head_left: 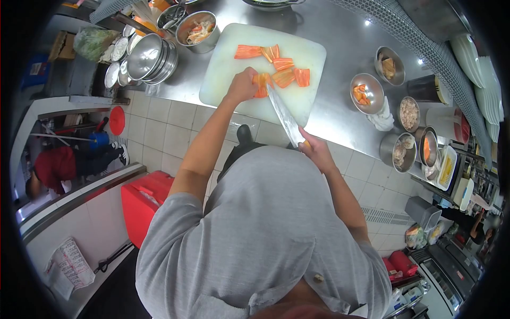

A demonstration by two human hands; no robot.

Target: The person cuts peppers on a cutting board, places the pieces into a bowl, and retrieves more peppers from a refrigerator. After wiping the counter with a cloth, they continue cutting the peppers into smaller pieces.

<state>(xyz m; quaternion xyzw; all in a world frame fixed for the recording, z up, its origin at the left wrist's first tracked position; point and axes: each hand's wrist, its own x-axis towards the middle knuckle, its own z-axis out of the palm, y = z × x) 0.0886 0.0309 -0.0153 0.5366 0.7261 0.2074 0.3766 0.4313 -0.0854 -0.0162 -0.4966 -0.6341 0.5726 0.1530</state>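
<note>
My right hand (315, 150) is closed round the handle of a long kitchen knife (284, 114), below the near edge of the white cutting board (228, 58). Its blade slants up and left over the board, with the tip beside an orange vegetable piece (262, 85) that looks like bell pepper. The fingers of my left hand (244, 85) are closed on the left side of that piece, holding it against the board. Several more orange pieces (283, 64) with pale streaks lie flat further back on the board.
Stacked metal bowls (154, 58) and a pot of food scraps (198, 31) stand left of the board. To the right are a bowl of orange pieces (366, 93), a white cloth (381, 118) and several food containers. A person in red (56, 169) bends at far left.
</note>
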